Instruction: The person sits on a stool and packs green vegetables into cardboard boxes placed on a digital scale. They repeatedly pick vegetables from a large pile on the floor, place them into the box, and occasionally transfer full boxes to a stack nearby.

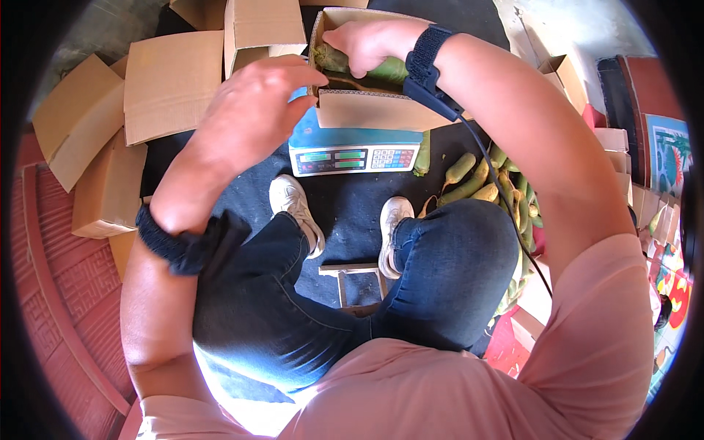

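An open cardboard box [367, 110] rests on a blue and white digital scale [356, 158] beyond my feet. My right hand [374, 44] reaches into the box from above, its fingers and thumb around a long green radish [389, 71]. That radish lies lengthwise in the box, with its leafy stub end toward the left. At the box's left end, my left hand [260, 103] has its fingers and thumb at the near corner, curled about the cardboard edge. The fingertips there are partly hidden.
More green radishes [469, 180] lie heaped to the right of the scale, beside my right knee. Several open cardboard boxes [174, 86] stand at the far left. A small wooden frame [357, 273] lies between my shoes. A dark cable [506, 198] hangs from my right wrist strap.
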The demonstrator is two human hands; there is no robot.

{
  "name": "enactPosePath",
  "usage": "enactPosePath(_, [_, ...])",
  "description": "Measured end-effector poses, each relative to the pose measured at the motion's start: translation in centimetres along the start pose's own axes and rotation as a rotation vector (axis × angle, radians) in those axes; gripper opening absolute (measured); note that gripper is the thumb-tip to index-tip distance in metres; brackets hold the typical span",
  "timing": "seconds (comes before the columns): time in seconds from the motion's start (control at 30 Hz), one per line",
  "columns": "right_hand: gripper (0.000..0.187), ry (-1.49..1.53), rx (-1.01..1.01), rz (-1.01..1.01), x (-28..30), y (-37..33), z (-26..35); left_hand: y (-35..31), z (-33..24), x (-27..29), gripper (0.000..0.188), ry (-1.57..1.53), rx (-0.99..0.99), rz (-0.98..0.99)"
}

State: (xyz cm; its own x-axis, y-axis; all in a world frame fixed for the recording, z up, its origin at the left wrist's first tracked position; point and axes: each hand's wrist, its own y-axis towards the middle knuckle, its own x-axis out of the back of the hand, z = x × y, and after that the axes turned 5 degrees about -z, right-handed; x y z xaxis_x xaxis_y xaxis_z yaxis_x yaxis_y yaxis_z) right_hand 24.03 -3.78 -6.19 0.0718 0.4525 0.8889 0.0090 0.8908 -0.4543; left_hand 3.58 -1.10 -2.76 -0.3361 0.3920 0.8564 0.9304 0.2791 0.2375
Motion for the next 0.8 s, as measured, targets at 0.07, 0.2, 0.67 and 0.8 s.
enactPosePath(0.07, [0.058,0.005,-0.017,0.009,-0.8,0.6,0.0,1.0,0.5,-1.6,0.022,0.11,-0.007,0.078])
enactPosePath(0.2, [0.053,-0.051,0.061,0.026,-3.5,3.1,-1.1,1.9,0.6,-2.5,0.022,0.19,-0.043,0.096])
enactPosePath(0.67, [0.06,0.106,0.058,-0.042,1.5,-3.5,-3.0,-0.4,-1.9,5.2,0.025,0.115,-0.082,-0.12])
enactPosePath(0.8, [0.045,0.491,-0.122,-0.486,1.0,-10.2,-8.4,-1.2,-1.1,6.4,0.024,0.136,0.035,-0.096])
